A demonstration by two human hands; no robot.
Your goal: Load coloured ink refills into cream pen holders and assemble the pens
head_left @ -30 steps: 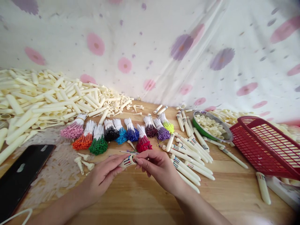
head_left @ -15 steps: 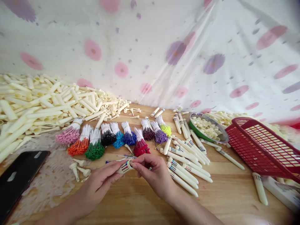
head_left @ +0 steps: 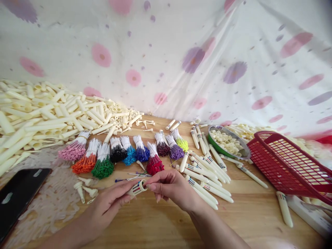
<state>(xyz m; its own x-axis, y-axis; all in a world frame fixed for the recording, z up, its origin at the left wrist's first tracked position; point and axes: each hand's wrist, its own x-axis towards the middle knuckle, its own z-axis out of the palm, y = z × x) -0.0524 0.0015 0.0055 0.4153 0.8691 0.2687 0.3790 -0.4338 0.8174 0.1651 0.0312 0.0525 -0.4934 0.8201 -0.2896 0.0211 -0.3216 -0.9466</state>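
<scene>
My left hand (head_left: 110,200) is closed round a cream multicolour pen barrel (head_left: 137,187), whose slots show colored sliders. Its open end points right, toward my right hand (head_left: 174,191). There my right thumb and fingers are pinched together at the rim; whatever lies between them is hidden. Just beyond the hands lie a few loose refills (head_left: 132,177) and a small cream plug (head_left: 141,166). Behind these stand bundles of refills with colored ends, among them red (head_left: 155,163), blue (head_left: 141,152) and green (head_left: 103,165).
Finished-looking cream pens (head_left: 207,173) lie in a heap at the right. Past them are a green-sided bowl (head_left: 216,147) of cream rings and a red plastic basket (head_left: 280,169). A large pile of cream barrels (head_left: 49,117) fills the left, with a black phone (head_left: 22,197) nearer.
My right fingertips have drawn slightly back from the barrel's open end, and more of its rim shows. The left hand keeps its hold. The whole view has shifted a little.
</scene>
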